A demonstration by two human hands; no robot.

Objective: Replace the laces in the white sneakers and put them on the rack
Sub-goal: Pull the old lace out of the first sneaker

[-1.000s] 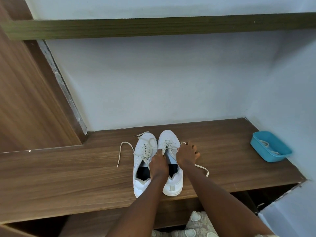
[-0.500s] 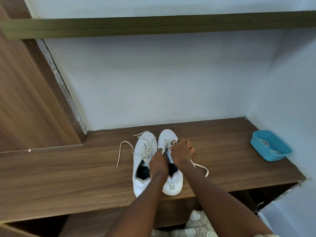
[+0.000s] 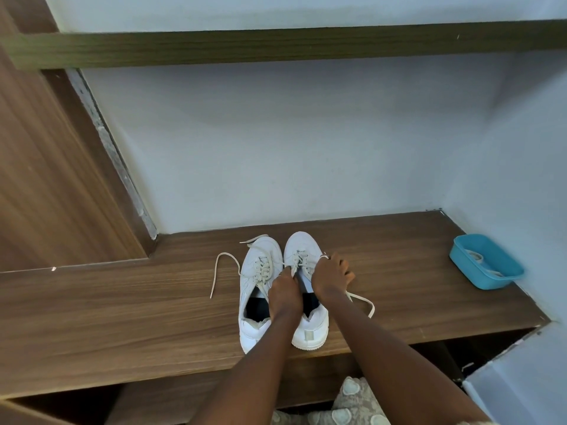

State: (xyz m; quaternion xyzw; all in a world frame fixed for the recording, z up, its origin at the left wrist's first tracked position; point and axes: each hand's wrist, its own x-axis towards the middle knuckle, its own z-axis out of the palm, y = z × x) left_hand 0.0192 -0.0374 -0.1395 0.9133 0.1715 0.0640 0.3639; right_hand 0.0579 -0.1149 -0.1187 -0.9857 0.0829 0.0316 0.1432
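Note:
Two white sneakers stand side by side on the wooden shelf (image 3: 122, 302), toes toward the wall. The left sneaker (image 3: 256, 289) has a loose lace end (image 3: 221, 265) trailing to its left. Over the right sneaker (image 3: 306, 302), my left hand (image 3: 283, 291) pinches the lace near the tongue. My right hand (image 3: 331, 274) grips the right sneaker's lace (image 3: 299, 260) at the eyelets on its right side. Another loose end (image 3: 363, 302) of that lace lies on the shelf under my right wrist.
A blue plastic tub (image 3: 486, 262) with pale laces inside sits at the shelf's right end by the wall. A dark wooden shelf (image 3: 276, 44) runs overhead. A wooden panel (image 3: 46, 179) closes the left side. Below the shelf edge a patterned mat (image 3: 352, 403) shows.
My right hand moved in over the right sneaker's eyelets, then drew back out to its right side with the lace. My left hand stayed at the tongue.

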